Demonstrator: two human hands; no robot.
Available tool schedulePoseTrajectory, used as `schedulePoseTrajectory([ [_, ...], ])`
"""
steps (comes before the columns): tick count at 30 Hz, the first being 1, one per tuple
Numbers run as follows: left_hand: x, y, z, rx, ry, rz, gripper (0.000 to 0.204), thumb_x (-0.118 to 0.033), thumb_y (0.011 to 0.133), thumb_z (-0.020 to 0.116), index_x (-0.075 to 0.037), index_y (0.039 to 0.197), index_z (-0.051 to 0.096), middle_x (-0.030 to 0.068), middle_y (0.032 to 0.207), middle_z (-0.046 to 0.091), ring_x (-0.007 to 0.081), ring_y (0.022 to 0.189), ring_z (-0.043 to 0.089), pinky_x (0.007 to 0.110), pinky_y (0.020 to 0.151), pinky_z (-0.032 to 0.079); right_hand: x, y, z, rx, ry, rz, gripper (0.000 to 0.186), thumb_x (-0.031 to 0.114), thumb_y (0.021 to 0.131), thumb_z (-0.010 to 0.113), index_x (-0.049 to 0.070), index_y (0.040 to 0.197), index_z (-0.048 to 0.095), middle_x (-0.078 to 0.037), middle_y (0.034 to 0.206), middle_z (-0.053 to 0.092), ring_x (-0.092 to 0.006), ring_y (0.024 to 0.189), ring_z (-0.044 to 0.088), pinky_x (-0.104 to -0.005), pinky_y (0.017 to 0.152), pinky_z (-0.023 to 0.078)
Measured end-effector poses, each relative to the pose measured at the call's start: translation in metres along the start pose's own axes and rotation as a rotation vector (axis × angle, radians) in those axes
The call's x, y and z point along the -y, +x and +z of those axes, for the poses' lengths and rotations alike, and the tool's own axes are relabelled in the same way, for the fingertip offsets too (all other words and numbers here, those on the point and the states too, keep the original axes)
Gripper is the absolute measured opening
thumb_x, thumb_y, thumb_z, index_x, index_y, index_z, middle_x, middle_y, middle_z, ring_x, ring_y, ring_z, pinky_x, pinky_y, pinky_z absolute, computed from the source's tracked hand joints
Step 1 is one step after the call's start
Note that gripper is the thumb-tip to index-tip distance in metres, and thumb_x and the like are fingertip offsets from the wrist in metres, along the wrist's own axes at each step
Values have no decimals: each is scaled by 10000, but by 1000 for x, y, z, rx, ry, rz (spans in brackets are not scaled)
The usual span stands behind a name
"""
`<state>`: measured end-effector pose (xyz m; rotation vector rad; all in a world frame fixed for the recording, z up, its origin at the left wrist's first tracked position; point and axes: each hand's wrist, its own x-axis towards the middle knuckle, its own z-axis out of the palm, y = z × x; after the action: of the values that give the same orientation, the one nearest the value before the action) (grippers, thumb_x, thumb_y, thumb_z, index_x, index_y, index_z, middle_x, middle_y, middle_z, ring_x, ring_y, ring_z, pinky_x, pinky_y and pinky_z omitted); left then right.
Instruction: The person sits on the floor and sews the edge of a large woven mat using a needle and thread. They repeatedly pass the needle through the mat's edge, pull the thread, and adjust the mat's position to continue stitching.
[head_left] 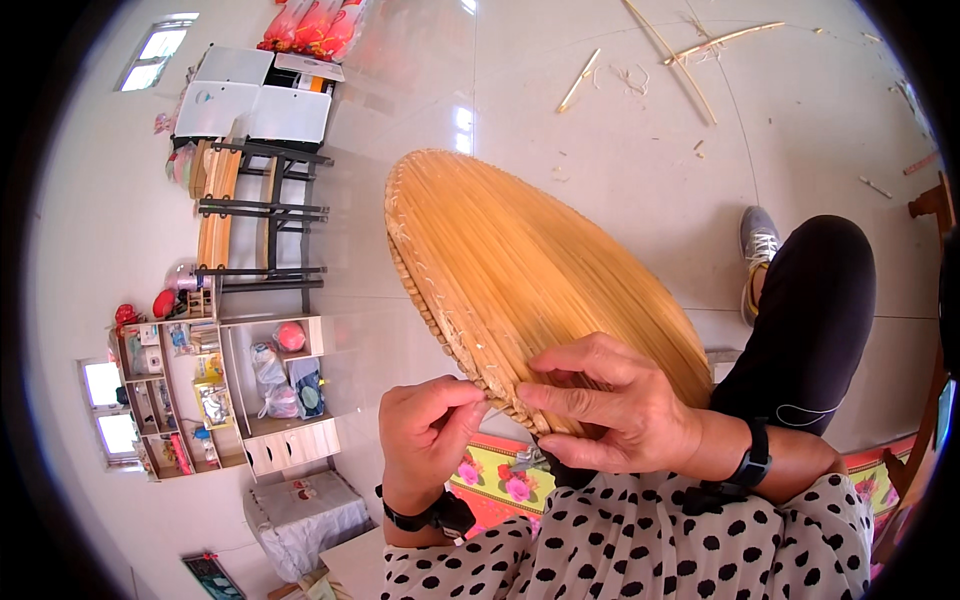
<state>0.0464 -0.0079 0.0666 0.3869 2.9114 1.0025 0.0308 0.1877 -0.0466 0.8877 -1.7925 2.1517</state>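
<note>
A large oval piece of golden straw stalks [520, 270] lies tilted across my lap, its stalks side by side and its left edge finished with a braided rim. Pale stitches run along inside that rim. My right hand [630, 412] grips the near end of the rim, thumb underneath and index finger on top. Just left of it, my left hand [425, 430] pinches with thumb and forefinger at the rim's edge. What sits between those fingertips is too small to make out.
Loose straw stalks [690, 58] and scraps lie on the tiled floor ahead. At left stand a shelf unit [230, 400], folded black-framed stools [265, 210] and white-topped boxes [265, 110]. A floral cloth [510, 480] is beneath me, and my leg [815, 320] extends on the right.
</note>
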Motion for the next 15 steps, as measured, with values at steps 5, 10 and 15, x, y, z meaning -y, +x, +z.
schedulePoseTrajectory([
  [5,4,-5,3,-19,-53,-76,76,37,772,688,-4,806,634,75,588,577,138,458,509,247,445,357,1,0,-2,11,-28,-19,396,132,736,796,45,1111,703,-133,1069,607,-254,840,616,-331,719,523],
  [10,2,-9,6,-68,-73,-164,69,46,775,670,-3,799,626,70,586,592,124,461,524,233,446,371,2,0,-1,13,-33,-18,400,137,736,795,40,1113,700,-143,1081,609,-272,844,616,-338,722,524],
  [15,-5,-10,10,-115,-125,-254,56,49,795,653,4,809,622,61,599,613,114,494,563,222,474,420,2,0,-1,11,-38,-18,401,143,739,794,38,1114,699,-146,1088,612,-278,843,618,-339,725,526],
])
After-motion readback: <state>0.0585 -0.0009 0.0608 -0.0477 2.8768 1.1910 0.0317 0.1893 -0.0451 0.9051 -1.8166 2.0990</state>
